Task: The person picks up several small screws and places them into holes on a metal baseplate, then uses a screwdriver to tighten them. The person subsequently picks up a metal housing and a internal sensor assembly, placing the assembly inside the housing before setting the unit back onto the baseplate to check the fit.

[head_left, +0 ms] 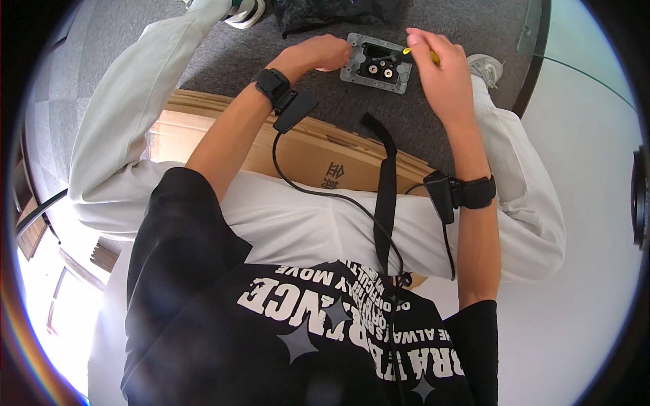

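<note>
A grey rectangular frame [372,82] with a dark recessed middle and a few round pale metal fittings sits above the carpet, tilted slightly. My left hand [326,53] is closed at its left edge, fingers curled against the rim. On the other side, my right hand [441,68] pinches a slim yellow tool [435,58] beside the frame's upper right. Most of that tool is covered by my fingers, so its kind is not plain. Both wrists wear black straps with small black boxes and cables.
Flattened brown cardboard [250,145] lies between my legs, in front of my lap. A black plastic bag [332,15] rests on the grey carpet [230,61] beyond the frame. A black strap [386,183] hangs over the cardboard, and a white surface [575,176] with a glass edge stands at right.
</note>
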The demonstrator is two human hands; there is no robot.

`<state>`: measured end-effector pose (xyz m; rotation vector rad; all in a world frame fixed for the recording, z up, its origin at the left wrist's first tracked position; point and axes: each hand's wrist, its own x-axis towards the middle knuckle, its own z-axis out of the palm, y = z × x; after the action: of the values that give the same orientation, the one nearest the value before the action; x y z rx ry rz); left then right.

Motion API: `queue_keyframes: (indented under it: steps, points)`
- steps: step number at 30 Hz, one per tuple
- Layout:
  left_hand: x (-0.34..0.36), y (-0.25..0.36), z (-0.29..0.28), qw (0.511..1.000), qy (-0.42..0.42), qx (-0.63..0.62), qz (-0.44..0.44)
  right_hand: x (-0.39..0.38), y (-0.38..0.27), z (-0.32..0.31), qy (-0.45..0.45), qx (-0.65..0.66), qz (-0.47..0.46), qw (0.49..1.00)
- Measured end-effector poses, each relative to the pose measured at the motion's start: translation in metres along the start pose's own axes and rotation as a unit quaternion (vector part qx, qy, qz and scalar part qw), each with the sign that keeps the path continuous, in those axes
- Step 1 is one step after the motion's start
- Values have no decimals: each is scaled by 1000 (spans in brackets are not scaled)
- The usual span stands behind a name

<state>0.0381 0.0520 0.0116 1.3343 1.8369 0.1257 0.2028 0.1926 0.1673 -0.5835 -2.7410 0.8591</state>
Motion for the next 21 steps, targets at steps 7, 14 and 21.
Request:
queue_keyframes:
  steps: [7, 14, 21]
  points:
    - [0, 3, -1, 1000, 4, 1, -4, -8, -6, 5, 29, -138, 133, 981]
    - [0, 0, 4, 999, 39, -14, 21, -7, -5, 1, 12, -102, 43, 994]
    - [1, 4, -8, 997, 77, -19, 18, -9, 6, 4, -12, -29, -40, 999]
